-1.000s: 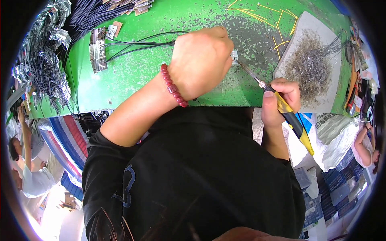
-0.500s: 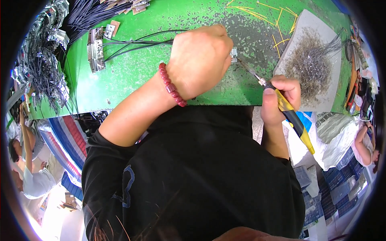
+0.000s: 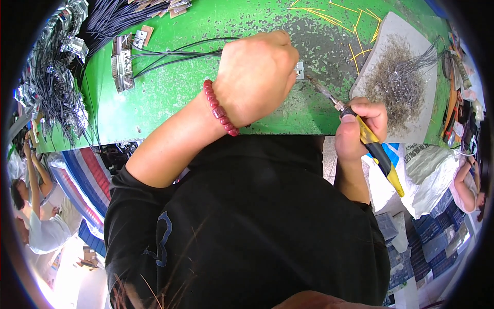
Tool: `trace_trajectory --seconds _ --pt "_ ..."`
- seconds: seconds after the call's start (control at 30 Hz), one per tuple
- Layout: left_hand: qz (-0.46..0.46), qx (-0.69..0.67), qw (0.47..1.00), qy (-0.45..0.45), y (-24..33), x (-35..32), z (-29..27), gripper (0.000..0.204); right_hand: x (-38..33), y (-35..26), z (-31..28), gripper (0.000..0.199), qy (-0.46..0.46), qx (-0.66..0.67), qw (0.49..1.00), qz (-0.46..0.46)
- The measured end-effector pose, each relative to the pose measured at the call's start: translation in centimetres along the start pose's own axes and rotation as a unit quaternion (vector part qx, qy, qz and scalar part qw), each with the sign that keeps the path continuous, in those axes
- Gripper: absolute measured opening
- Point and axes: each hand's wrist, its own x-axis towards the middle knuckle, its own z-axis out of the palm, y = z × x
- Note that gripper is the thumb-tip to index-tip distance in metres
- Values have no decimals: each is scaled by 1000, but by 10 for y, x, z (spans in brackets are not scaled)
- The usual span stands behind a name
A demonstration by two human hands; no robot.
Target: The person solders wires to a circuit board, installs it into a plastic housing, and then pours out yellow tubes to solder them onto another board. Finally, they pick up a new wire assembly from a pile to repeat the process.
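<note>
My left hand (image 3: 260, 77), a red bead bracelet at its wrist, is closed above the green table with its fingertips turned under and hidden. Several black cables (image 3: 180, 54) run from a row of silver metal connectors (image 3: 122, 63) on the left into its grip. Past the knuckles a small silver metal piece (image 3: 299, 70) sticks out. My right hand (image 3: 359, 129) grips a yellow and black soldering iron (image 3: 378, 152). Its dark tip points at the metal piece, with a small gap between them.
A grey board (image 3: 396, 82) covered in solder debris and fine wire lies at the right. Thin yellow sticks (image 3: 329, 19) are scattered at the back. Bundled black cables (image 3: 110, 20) and metal-ended cables (image 3: 54, 77) crowd the left. Other people (image 3: 43, 226) are beyond the table.
The soldering iron has drawn back slightly to the right, away from the metal piece. My left hand has stayed in place. A person at the far left has shifted their arms.
</note>
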Motion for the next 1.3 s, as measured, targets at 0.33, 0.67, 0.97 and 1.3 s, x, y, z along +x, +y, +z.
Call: trace_trajectory --seconds 0.33,0.67,0.97,1.3 --pt "-3 -1 1000 -11 0 1 -2 6 3 -1 1 26 -9 18 1000 -2" --pt "-8 -16 999 -27 -3 0 -4 7 2 -3 1 25 -8 16 1000 11" --pt "-14 48 995 -84 -3 9 -7 12 6 -4 1 22 -28 -12 999 15" --pt "-6 44 988 -149 -8 20 -13 15 6 -4 2 23 -25 -23 999 16"
